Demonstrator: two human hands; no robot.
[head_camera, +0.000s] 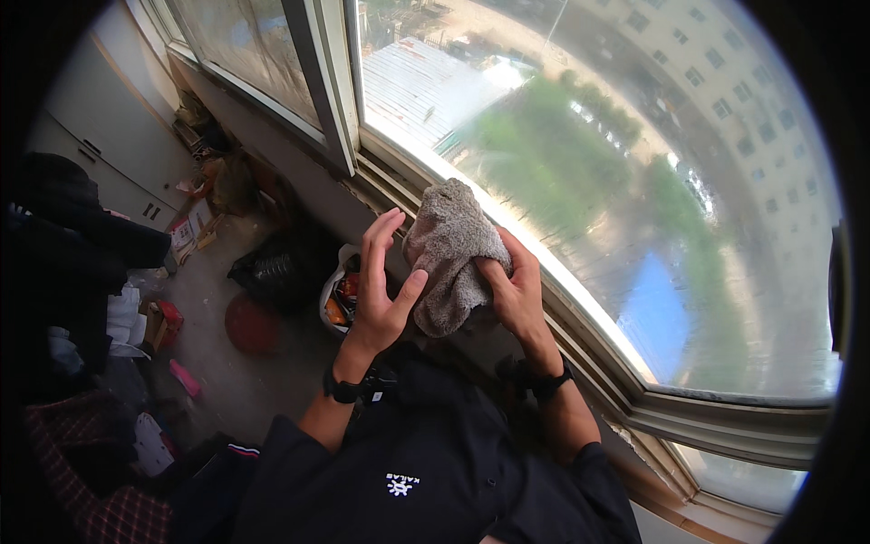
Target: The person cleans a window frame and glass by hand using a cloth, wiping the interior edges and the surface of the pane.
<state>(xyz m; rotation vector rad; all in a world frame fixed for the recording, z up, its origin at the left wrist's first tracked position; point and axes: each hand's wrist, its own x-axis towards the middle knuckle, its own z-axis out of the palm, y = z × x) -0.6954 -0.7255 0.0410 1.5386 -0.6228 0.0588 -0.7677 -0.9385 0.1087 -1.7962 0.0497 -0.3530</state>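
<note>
A crumpled grey terry cloth (pixel 452 251) is bunched up in front of my chest, beside the window frame. My right hand (pixel 520 289) grips its right side, with the thumb pressed on the front and the fingers behind. My left hand (pixel 382 292) is at the cloth's left edge, its fingers apart and pointing up. The left thumb tip is at the cloth; whether it touches cannot be told. Just beyond the cloth runs the sliding window's lower frame and track (pixel 578 302), and its glass pane (pixel 544 183) looks hazy.
Left of me, a white bag (pixel 332 309) with colourful packets stands on the floor by a black plastic bag (pixel 265 272) and a round red object (pixel 251 324). Dark clothes (pixel 75 224) hang at the far left. A second window sash (pixel 262 64) is at the upper left.
</note>
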